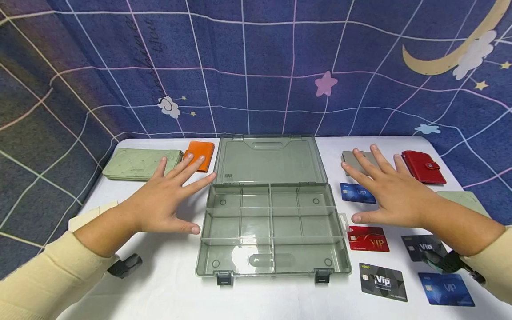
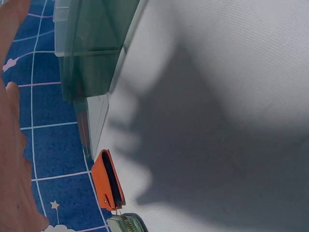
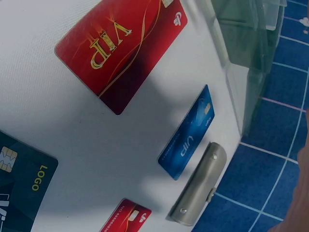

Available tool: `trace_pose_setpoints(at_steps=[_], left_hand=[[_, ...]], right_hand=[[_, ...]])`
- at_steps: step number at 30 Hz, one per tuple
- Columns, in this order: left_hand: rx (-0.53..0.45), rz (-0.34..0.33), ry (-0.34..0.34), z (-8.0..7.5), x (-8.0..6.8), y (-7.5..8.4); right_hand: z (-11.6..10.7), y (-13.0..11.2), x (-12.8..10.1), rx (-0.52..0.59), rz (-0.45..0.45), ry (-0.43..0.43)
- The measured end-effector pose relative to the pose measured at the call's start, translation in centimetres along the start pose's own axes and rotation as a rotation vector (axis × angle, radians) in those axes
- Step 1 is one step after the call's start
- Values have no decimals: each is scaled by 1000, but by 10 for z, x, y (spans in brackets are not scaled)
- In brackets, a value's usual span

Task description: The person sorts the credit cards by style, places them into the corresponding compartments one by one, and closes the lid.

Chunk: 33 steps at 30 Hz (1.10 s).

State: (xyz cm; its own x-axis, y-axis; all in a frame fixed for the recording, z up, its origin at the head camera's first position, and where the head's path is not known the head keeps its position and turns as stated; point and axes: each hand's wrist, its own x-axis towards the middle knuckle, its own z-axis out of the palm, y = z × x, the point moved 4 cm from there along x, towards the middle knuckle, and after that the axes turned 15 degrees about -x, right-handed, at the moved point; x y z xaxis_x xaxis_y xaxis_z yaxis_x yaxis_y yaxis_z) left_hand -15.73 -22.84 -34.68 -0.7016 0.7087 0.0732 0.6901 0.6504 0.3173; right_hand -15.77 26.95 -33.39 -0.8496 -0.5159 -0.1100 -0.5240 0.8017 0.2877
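Note:
My left hand (image 1: 164, 202) hovers with fingers spread on the left of a see-through grey-green box (image 1: 276, 273), holding nothing. Its fingertips overlap an orange card holder (image 1: 204, 162) in the head view; beside that lies a pale green zip wallet (image 1: 138, 164). On the other side, my right hand (image 1: 400, 195) is spread too, nothing in its grasp. Around it lie a grey wallet (image 3: 200, 183), a red wallet (image 1: 424, 166), a blue VIP card (image 1: 354, 193) and a red VIP card (image 1: 368, 238). Another red card (image 3: 123, 220), hidden in the head view, shows in the right wrist view.
The box's lid (image 1: 272, 160) is folded back, and dividers split its tray into several compartments. Black cards (image 1: 384, 289) and a second blue card (image 1: 446, 289) lie front right. A pale green item (image 1: 462, 200) sits at the right edge. A patterned curtain (image 1: 264, 53) hangs behind the white table.

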Motion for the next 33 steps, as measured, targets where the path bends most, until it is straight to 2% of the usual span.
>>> trace_pose_setpoints(at_steps=[12,16,23,27,33], left_hand=[[6,-24,-2,-1,-4,0],[0,-23,6,1,-7,0],[-82,15,81,9,-14,3],[-112,25,131,18,-20,4],[-249,23,211,39,-32,9]], right_hand=[[3,2,-1,-29,-25,78],[6,4,-1,1,-33,88],[14,8,3,145,-73,140],[22,11,6,214,-76,134],[38,19,6,295,-57,135]])
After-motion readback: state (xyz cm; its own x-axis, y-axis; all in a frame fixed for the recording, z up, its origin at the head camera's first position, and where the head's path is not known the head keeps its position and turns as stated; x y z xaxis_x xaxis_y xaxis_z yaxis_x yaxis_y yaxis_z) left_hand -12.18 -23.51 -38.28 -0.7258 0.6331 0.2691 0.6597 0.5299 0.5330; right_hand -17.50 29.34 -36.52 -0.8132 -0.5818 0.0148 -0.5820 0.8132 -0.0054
